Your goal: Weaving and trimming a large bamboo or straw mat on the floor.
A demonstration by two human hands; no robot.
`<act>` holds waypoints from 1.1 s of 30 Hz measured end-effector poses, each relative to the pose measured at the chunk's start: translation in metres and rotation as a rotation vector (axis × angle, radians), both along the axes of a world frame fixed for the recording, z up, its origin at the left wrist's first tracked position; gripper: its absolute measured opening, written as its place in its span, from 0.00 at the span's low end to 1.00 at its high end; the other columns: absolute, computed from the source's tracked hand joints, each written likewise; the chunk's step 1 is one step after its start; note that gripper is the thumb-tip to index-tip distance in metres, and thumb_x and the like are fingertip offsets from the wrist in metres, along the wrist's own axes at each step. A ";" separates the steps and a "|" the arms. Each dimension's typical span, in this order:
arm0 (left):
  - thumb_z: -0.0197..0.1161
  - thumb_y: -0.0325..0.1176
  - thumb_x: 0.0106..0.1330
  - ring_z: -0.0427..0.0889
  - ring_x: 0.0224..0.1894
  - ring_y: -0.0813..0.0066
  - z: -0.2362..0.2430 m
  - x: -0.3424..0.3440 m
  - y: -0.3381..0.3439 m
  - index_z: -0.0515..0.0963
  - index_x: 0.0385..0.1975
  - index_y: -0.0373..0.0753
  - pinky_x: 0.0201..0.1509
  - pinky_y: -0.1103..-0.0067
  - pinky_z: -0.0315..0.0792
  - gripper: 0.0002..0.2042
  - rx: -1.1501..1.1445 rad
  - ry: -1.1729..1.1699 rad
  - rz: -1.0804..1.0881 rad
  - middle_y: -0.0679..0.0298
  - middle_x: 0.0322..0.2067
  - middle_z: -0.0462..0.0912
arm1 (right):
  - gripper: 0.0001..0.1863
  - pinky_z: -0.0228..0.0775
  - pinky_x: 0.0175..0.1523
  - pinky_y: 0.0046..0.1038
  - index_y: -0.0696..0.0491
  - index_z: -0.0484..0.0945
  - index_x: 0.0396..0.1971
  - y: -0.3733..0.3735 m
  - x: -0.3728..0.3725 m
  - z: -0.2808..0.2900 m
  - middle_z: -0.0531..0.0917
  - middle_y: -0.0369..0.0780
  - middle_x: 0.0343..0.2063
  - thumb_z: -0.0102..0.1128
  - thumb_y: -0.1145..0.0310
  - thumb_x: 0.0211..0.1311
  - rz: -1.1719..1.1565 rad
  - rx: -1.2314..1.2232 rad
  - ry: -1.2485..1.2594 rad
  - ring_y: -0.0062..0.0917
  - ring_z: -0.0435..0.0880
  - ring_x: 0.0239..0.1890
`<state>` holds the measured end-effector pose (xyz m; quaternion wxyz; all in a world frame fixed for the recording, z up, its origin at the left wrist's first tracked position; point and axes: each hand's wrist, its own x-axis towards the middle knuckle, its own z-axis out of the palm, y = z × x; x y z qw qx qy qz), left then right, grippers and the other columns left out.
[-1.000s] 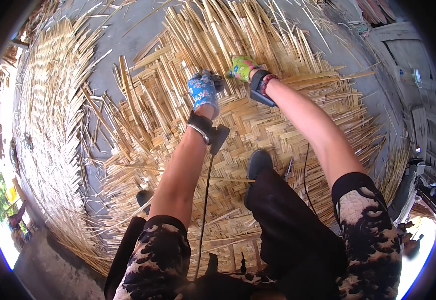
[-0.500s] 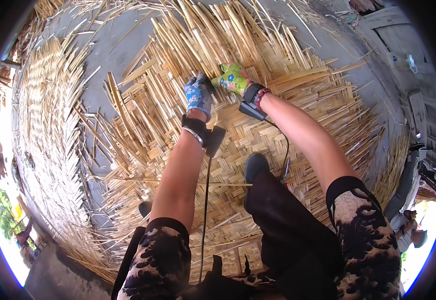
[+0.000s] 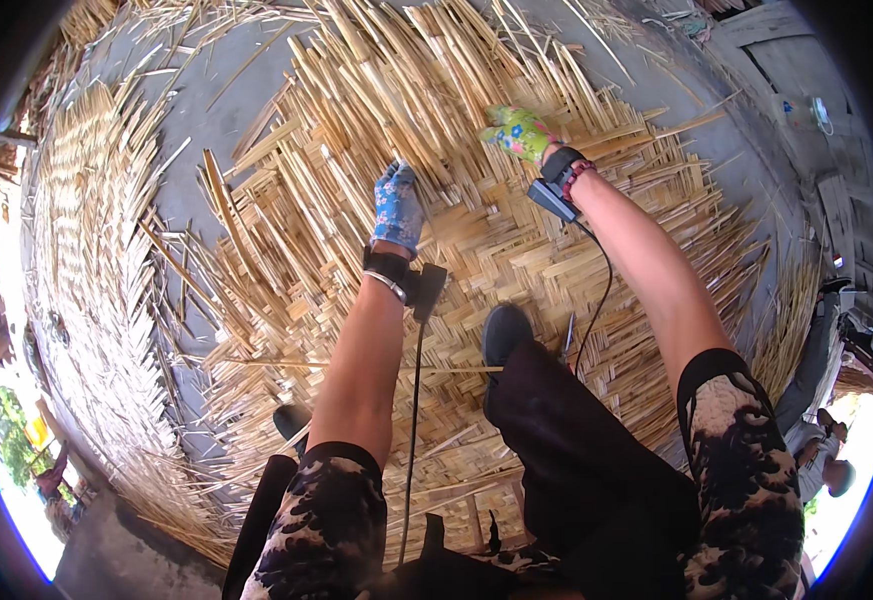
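A large woven bamboo mat [image 3: 516, 250] lies on the grey ground, with loose strips fanning out at its far edge. My left hand [image 3: 397, 205], in a blue flowered glove, rests on the strips at the mat's weaving edge. My right hand [image 3: 519, 132], in a green flowered glove, reaches farther out and presses on loose bamboo strips [image 3: 436, 90]. Whether either hand pinches a strip is hidden by the gloves. Each wrist carries a black strap with a small box and a cable. My dark shoe [image 3: 504, 332] stands on the mat.
A second bamboo mat [image 3: 86, 260] lies to the left across bare concrete [image 3: 196, 110]. Scattered strips lie between the two. A person [image 3: 816, 440] crouches at the right edge. A wooden board and a plastic bottle [image 3: 806, 108] lie at the upper right.
Both hands have moved apart: the right hand went out to the right over the loose strips, the left hand slid slightly down and left. The view has tilted closer to the mat.
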<state>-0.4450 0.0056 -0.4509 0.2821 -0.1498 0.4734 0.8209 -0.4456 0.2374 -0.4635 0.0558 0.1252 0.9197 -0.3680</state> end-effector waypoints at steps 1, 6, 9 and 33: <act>0.53 0.35 0.59 0.67 0.24 0.85 0.005 0.000 0.002 0.72 0.31 0.38 0.27 0.86 0.62 0.07 -0.022 -0.006 0.000 0.74 0.22 0.71 | 0.21 0.65 0.43 0.27 0.58 0.73 0.37 0.005 0.006 -0.002 0.76 0.46 0.36 0.59 0.61 0.44 0.132 0.192 0.111 0.31 0.75 0.39; 0.51 0.35 0.60 0.74 0.29 0.80 0.041 -0.018 -0.002 0.72 0.35 0.37 0.31 0.84 0.70 0.09 0.126 0.055 -0.039 0.68 0.28 0.76 | 0.11 0.65 0.38 0.30 0.55 0.76 0.27 -0.016 -0.015 0.041 0.77 0.46 0.31 0.54 0.63 0.48 0.489 0.278 -0.309 0.32 0.75 0.35; 0.50 0.34 0.61 0.76 0.31 0.76 0.044 -0.028 0.002 0.71 0.38 0.36 0.34 0.80 0.73 0.10 0.204 0.048 -0.138 0.64 0.30 0.77 | 0.10 0.65 0.40 0.28 0.51 0.75 0.33 -0.013 -0.001 0.054 0.77 0.43 0.34 0.46 0.69 0.51 0.459 0.191 -0.215 0.30 0.75 0.35; 0.58 0.29 0.44 0.75 0.31 0.53 0.021 -0.042 0.013 0.76 0.21 0.33 0.36 0.71 0.71 0.06 -1.225 0.971 -0.993 0.48 0.23 0.76 | 0.14 0.70 0.38 0.23 0.55 0.73 0.39 0.045 0.064 0.057 0.77 0.39 0.35 0.53 0.75 0.49 -0.798 -1.073 0.105 0.24 0.76 0.37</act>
